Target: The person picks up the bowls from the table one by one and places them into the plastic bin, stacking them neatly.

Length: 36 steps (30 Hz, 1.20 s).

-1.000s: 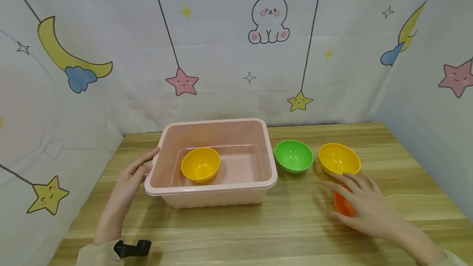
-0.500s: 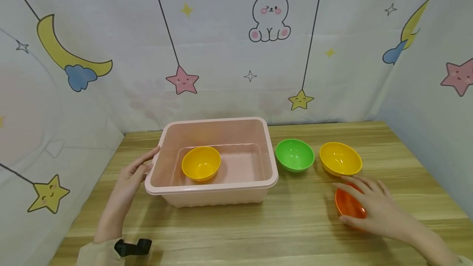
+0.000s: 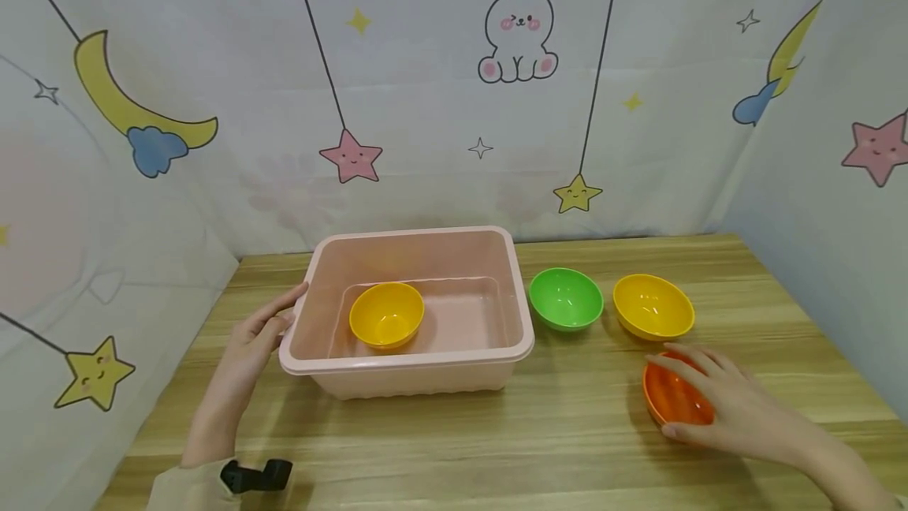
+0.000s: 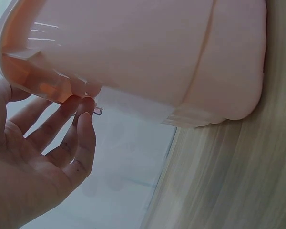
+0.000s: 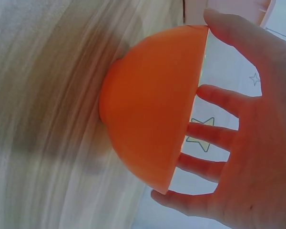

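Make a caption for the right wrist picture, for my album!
Fingers of the right hand touch the rim of an orange bowl, wood-grain tabletop below.

You face a white backdrop (image 3: 426, 77) printed with a seated rabbit (image 3: 520, 30), yellow moon (image 3: 106, 89) and pink star (image 3: 351, 157); below it lies a wood-grain tabletop (image 3: 496, 448).

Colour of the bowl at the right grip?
Orange; the bowl shows best in the right wrist view.
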Motion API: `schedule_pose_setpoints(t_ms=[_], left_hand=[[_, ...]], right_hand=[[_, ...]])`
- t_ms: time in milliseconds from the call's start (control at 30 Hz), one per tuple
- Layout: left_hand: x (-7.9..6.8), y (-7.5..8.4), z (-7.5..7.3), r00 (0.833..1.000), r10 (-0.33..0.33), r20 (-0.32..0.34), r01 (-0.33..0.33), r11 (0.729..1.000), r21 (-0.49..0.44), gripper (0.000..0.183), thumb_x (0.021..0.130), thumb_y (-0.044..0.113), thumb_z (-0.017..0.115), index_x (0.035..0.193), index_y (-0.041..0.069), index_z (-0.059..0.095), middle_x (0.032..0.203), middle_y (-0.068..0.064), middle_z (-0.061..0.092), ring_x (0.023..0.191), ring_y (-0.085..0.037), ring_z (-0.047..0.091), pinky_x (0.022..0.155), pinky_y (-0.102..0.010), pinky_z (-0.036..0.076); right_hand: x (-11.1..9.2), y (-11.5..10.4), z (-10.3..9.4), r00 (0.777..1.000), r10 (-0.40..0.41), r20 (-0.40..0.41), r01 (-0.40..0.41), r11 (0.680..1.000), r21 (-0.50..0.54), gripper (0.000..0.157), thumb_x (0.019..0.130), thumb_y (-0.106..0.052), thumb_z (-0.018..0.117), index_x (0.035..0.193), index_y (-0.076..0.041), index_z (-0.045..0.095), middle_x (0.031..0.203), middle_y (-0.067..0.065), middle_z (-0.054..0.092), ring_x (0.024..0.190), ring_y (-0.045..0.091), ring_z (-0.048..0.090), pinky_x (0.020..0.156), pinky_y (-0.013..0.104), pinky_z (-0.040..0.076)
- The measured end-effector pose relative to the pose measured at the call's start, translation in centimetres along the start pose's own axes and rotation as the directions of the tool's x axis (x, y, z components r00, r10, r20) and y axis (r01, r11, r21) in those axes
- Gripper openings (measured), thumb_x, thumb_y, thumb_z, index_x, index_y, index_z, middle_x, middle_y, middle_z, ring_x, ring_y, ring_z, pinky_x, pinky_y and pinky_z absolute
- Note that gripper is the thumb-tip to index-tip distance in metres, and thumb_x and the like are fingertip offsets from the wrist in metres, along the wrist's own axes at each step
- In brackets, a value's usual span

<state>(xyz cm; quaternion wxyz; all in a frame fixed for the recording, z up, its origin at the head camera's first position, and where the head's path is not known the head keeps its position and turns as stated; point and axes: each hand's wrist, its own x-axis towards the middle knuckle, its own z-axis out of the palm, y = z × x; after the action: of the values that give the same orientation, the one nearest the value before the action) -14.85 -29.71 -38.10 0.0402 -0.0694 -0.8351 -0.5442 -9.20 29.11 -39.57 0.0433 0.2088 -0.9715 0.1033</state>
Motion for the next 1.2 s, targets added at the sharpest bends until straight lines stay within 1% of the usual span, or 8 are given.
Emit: schedule_pose_setpoints(t_ms=[67, 133, 300, 433, 533, 733, 967, 1200], left_hand=[[0.0, 0.0, 0.0, 1.0, 0.0, 0.0, 0.0, 1.0, 0.0, 0.047, 0.103, 0.035, 0.04, 0.148, 0.02, 0.04, 0.149, 0.013, 0.041, 0.114, 0.01, 0.048, 0.085, -0.015, 0.047], [0.0, 0.0, 0.0, 1.0, 0.0, -0.002, 0.0, 1.0, -0.002, 0.047, 0.103, 0.035, 0.041, 0.148, 0.02, 0.04, 0.148, 0.014, 0.041, 0.114, 0.01, 0.048, 0.085, -0.014, 0.047], [0.0, 0.0, 0.1, 1.0, -0.007, -0.009, 0.007, 1.0, -0.006, 0.047, 0.103, 0.035, 0.042, 0.148, 0.021, 0.041, 0.146, 0.016, 0.043, 0.114, 0.01, 0.049, 0.085, -0.014, 0.047], [0.0, 0.0, 0.2, 1.0, -0.02, -0.009, 0.019, 1.0, -0.013, 0.047, 0.103, 0.035, 0.043, 0.147, 0.021, 0.041, 0.146, 0.015, 0.044, 0.114, 0.009, 0.049, 0.086, -0.014, 0.047], [0.0, 0.1, 0.2, 1.0, -0.025, -0.008, 0.025, 0.999, -0.02, 0.047, 0.103, 0.035, 0.043, 0.148, 0.021, 0.041, 0.146, 0.016, 0.044, 0.114, 0.009, 0.049, 0.086, -0.014, 0.047], [0.0, 0.0, 0.1, 1.0, -0.024, -0.01, 0.024, 0.999, -0.022, 0.047, 0.103, 0.035, 0.042, 0.148, 0.021, 0.041, 0.146, 0.016, 0.044, 0.114, 0.01, 0.049, 0.086, -0.012, 0.046], [0.0, 0.0, 0.0, 1.0, -0.01, 0.0, 0.01, 1.0, -0.028, 0.047, 0.103, 0.035, 0.042, 0.148, 0.021, 0.041, 0.146, 0.016, 0.043, 0.116, 0.01, 0.048, 0.087, -0.011, 0.045], [0.0, -0.1, 0.0, 1.0, 0.01, 0.001, -0.01, 0.999, -0.034, 0.047, 0.103, 0.033, 0.041, 0.148, 0.018, 0.041, 0.144, 0.019, 0.044, 0.114, 0.01, 0.049, 0.086, -0.012, 0.046]], right_hand=[[0.0, 0.1, -0.1, 1.0, -0.011, 0.014, 0.011, 1.0, 0.01, 0.079, 0.07, -0.063, 0.074, 0.137, -0.028, 0.051, 0.138, 0.012, 0.047, 0.12, 0.038, 0.045, 0.086, 0.064, 0.044], [0.1, 0.2, -0.3, 0.999, -0.015, 0.038, 0.014, 1.0, 0.022, 0.082, 0.069, -0.065, 0.074, 0.138, -0.027, 0.05, 0.139, 0.014, 0.046, 0.12, 0.039, 0.044, 0.084, 0.064, 0.046], [0.3, 0.3, -0.6, 0.994, -0.007, 0.105, 0.003, 0.999, 0.042, 0.089, 0.066, -0.069, 0.073, 0.14, -0.028, 0.046, 0.14, 0.017, 0.044, 0.121, 0.044, 0.043, 0.082, 0.065, 0.046], [0.5, 0.4, -0.6, 0.991, 0.004, 0.135, -0.01, 0.999, 0.044, 0.094, 0.061, -0.066, 0.078, 0.14, -0.027, 0.047, 0.141, 0.018, 0.044, 0.12, 0.047, 0.044, 0.079, 0.064, 0.047], [0.5, 0.5, -0.4, 0.99, 0.002, 0.14, -0.008, 0.999, 0.043, 0.095, 0.059, -0.064, 0.081, 0.139, -0.026, 0.048, 0.14, 0.018, 0.045, 0.118, 0.048, 0.045, 0.077, 0.063, 0.048], [0.7, 0.5, -0.3, 0.99, -0.001, 0.14, -0.004, 0.999, 0.035, 0.096, 0.057, -0.064, 0.081, 0.138, -0.025, 0.049, 0.136, 0.018, 0.047, 0.115, 0.048, 0.047, 0.075, 0.061, 0.049], [0.9, 0.4, -0.6, 0.988, 0.002, 0.153, -0.01, 0.999, 0.052, 0.095, 0.057, -0.062, 0.082, 0.137, -0.023, 0.05, 0.135, 0.02, 0.047, 0.115, 0.048, 0.046, 0.076, 0.062, 0.049], [1.0, 0.3, -0.7, 0.989, 0.011, 0.149, -0.019, 0.998, 0.054, 0.092, 0.058, -0.06, 0.083, 0.137, -0.023, 0.051, 0.134, 0.019, 0.047, 0.116, 0.046, 0.046, 0.076, 0.059, 0.05]])
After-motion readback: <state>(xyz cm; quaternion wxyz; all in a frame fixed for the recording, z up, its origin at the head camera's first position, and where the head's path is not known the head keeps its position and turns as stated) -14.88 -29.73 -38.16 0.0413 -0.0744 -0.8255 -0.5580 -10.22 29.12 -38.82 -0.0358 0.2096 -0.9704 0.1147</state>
